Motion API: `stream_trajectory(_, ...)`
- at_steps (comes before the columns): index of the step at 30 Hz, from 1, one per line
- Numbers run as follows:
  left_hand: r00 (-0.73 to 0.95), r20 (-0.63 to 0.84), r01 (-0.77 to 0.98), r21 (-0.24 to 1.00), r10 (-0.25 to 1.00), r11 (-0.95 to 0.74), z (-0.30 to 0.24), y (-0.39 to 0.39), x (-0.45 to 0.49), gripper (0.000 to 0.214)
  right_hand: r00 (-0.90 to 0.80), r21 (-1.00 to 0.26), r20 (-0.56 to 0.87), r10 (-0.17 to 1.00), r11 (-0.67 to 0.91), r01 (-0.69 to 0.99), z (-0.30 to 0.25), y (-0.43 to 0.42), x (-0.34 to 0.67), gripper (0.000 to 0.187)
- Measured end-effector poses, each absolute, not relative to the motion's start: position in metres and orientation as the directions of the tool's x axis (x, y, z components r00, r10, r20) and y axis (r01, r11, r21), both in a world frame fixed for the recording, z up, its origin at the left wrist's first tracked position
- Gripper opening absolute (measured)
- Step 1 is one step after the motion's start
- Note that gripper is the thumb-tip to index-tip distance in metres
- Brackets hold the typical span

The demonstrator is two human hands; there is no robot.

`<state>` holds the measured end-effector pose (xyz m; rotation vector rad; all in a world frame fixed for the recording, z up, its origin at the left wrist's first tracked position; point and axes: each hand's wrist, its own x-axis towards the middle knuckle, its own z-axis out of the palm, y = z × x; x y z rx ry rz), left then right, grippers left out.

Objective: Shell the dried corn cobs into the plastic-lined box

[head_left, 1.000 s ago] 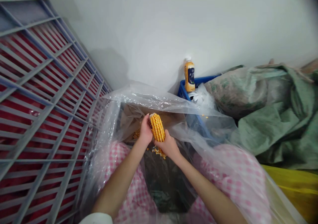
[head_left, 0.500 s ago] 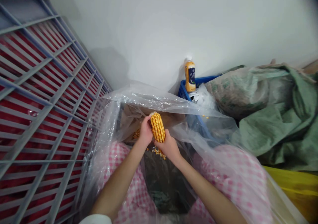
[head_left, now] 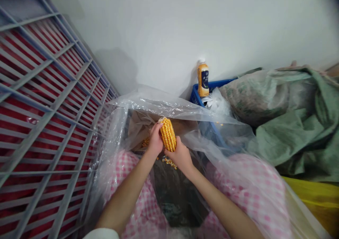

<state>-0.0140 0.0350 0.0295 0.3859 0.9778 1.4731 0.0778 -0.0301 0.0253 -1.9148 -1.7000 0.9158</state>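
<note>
A yellow corn cob (head_left: 168,134), thick with kernels, is held between my two hands, tilted with its pale end up and to the left. My left hand (head_left: 155,140) grips its upper left side. Around the lower end, my right hand (head_left: 182,156) is closed, with the thumb along the cob's right side. Loose corn kernels (head_left: 169,162) lie just below the cob on a dark surface. More kernels (head_left: 145,142) show behind my left wrist. A clear plastic sheet (head_left: 159,103) surrounds the work area and drapes over my knees.
A lattice plastic crate (head_left: 53,110) with red contents rises on the left. A yellow bottle (head_left: 203,80) stands at a blue basket (head_left: 195,95) by the white wall (head_left: 169,30). Green sacks (head_left: 288,136) and a yellow bag (head_left: 315,200) fill the right.
Both hands keep their grip on the corn cob. The cob's upper end has tipped very slightly to the left and up; the view has shifted a little.
</note>
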Motion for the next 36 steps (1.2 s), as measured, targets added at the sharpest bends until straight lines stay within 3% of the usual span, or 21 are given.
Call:
stream_trajectory(12,-0.202,-0.401,-0.656,0.733,0.894,0.18,0.027,0.037,-0.013,0.01,0.03,-0.656,-0.202,0.979,-0.158,0.738,0.022,-0.031,0.077,0.037)
stream_trajectory(22,-0.106,-0.593,-0.726,0.595,0.798,0.346,0.032,0.04,-0.014,0.013,0.013,-0.535,-0.243,0.97,-0.145,0.833,0.013,-0.033,0.075,0.037)
stream_trajectory(27,-0.142,-0.468,-0.739,0.636,0.872,0.221,0.035,0.038,-0.011,0.012,0.031,-0.568,-0.25,0.968,-0.172,0.805,0.015,-0.031,0.075,0.037)
stream_trajectory(36,-0.355,-0.314,-0.509,0.855,0.881,0.1,0.021,0.033,-0.009,0.01,0.024,-0.505,-0.202,0.979,-0.126,0.854,0.014,-0.032,0.074,0.037)
